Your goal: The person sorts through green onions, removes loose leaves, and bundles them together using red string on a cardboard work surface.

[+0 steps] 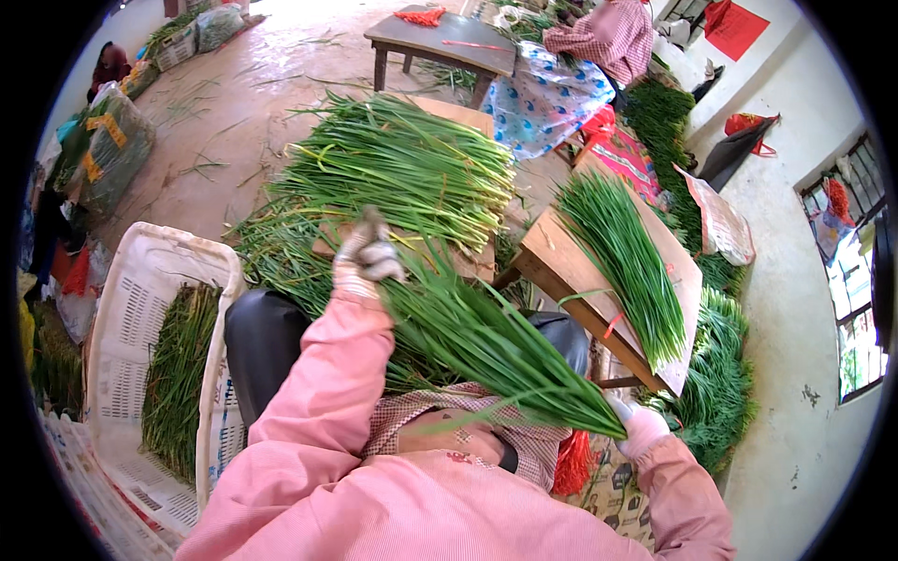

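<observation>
A loose bunch of garlic chives (505, 341) lies slantwise across my lap, leaf tips to the left. My right hand (639, 425), in a white glove, is closed round its stem end. Near the leaf tips my left hand (368, 251), in a soiled white glove, has its fingers curled; whether blades are caught in them is hidden. Just ahead, a large heap of garlic chives (402, 168) covers most of a low wooden table (449, 114), pale stem ends to the right. Another bunch of chives (627, 262) rests on the wooden stool (571, 262) to my right, with a red tie by it.
A white plastic basket (168, 241) with chives inside stands at my left. More chives (716, 374) are piled along the right wall. Red ties (572, 463) hang beside my right leg. Farther off are another table (440, 42) and a person in a checked top (617, 37).
</observation>
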Demonstrator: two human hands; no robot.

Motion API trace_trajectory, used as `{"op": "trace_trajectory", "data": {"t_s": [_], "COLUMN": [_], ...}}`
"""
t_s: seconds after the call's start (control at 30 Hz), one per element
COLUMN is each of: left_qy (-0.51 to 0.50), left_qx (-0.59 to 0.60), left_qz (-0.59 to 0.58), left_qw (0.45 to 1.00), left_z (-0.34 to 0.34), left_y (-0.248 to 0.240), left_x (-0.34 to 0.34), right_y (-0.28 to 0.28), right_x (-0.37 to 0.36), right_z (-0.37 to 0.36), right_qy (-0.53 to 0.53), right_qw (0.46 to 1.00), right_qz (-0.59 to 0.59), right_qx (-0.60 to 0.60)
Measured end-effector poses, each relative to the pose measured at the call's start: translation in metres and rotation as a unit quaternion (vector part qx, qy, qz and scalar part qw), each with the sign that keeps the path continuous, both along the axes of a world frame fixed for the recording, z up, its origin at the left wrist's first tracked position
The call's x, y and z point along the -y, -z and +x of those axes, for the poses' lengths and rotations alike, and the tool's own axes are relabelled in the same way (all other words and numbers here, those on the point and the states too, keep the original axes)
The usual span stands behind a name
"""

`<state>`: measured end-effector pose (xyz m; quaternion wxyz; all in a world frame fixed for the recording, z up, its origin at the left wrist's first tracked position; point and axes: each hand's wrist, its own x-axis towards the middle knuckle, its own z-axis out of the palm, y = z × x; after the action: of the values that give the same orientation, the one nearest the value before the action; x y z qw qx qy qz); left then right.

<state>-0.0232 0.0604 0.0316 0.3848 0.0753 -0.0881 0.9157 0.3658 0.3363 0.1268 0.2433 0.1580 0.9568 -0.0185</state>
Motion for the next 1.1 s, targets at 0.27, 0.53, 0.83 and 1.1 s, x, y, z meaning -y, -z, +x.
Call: {"op": "trace_trajectory", "data": {"t_s": [0.27, 0.53, 0.83, 1.1], "left_qy": [-0.147, -0.042, -0.284, -0.022], "left_qx": [0.042, -0.277, -0.778, -0.790], "left_qz": [-0.270, -0.521, -0.478, -0.610], "left_qw": [0.951, 0.806, 0.293, 0.062], "left_z": [-0.009, 0.032, 0.059, 0.074], "left_y": [0.069, 0.059, 0.048, 0.095], "left_x": [0.031, -0.009, -0.068, -0.006], "right_y": [-0.098, -0.228, -0.195, 0.064], "right_x": [0.001, -0.091, -0.265, -0.310], "right_z": [0.000, -0.070, -0.115, -0.028], "right_qy": [0.040, 0.120, 0.226, 0.316], "right_qw": [0.991, 0.954, 0.885, 0.944], "right_qz": [-0.124, -0.013, 0.025, -0.018], "right_qx": [0.026, -0.273, -0.406, -0.099]}}
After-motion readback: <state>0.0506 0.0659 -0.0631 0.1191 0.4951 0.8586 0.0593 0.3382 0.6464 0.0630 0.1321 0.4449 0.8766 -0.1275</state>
